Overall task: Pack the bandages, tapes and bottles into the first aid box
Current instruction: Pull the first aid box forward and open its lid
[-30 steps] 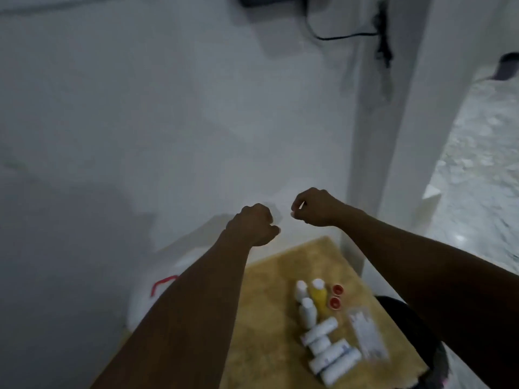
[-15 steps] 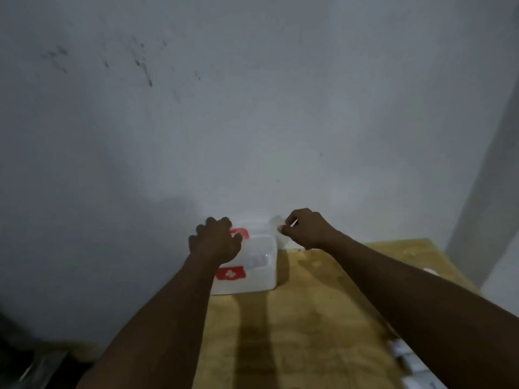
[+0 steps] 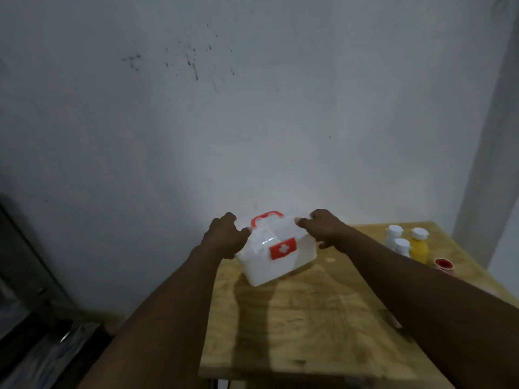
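A white translucent first aid box point(image 3: 276, 258) with a red handle and a red cross label is tilted at the far side of the wooden table point(image 3: 309, 332), its lid closed. My left hand point(image 3: 226, 238) grips its left end and my right hand point(image 3: 321, 227) grips its right end. At the far right stand white-capped bottles point(image 3: 394, 238), a yellow bottle point(image 3: 419, 247) and a red-cored tape roll point(image 3: 443, 264). My right forearm hides whatever lies nearer on that side.
The table stands against a stained white wall point(image 3: 252, 108), with a wall corner or pillar point(image 3: 488, 164) to the right. Dark, blurred objects point(image 3: 33, 318) sit on the floor at the lower left, beyond the table's left edge.
Both hands have closed on the box's ends and it has come toward me and turned, tilted. The view has swung back to the right, bringing the bottles into sight.
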A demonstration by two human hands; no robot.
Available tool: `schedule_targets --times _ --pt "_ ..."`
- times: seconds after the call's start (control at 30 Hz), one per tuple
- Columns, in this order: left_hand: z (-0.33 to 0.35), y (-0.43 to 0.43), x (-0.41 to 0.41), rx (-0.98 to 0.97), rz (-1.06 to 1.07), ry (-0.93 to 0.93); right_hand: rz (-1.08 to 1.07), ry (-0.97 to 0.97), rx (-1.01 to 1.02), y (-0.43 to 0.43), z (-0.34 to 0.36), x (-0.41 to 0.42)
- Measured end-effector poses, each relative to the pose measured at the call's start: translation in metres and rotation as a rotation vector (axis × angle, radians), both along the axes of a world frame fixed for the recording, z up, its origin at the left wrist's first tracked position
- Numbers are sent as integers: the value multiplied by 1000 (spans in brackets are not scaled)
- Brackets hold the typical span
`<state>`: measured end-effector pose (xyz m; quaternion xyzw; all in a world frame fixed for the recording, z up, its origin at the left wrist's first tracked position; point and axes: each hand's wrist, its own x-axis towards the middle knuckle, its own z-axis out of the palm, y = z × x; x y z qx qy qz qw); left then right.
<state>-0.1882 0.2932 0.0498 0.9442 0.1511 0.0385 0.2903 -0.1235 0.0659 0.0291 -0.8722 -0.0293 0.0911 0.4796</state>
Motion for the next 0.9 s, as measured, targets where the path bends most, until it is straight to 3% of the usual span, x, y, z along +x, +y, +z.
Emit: schedule_targets --times 0.13,0.3,0.43,0.7,0.9 --pt "8 -19 -39 -203 -61 79 -68 48 83 -26 -4 -13" --pt "7 -31 -55 -5 -120 98 -215 11 170 -32 -17 -34" --pt "0 -37 -53 13 -117 101 -393 134 266 -24 -25 -53" --pt "-8 -34 -45 -37 -97 129 -389 280 606 -12 -36 -63" --pt "-4 -29 -32 -32 -115 177 -342 369 649 -17 -35 -64"
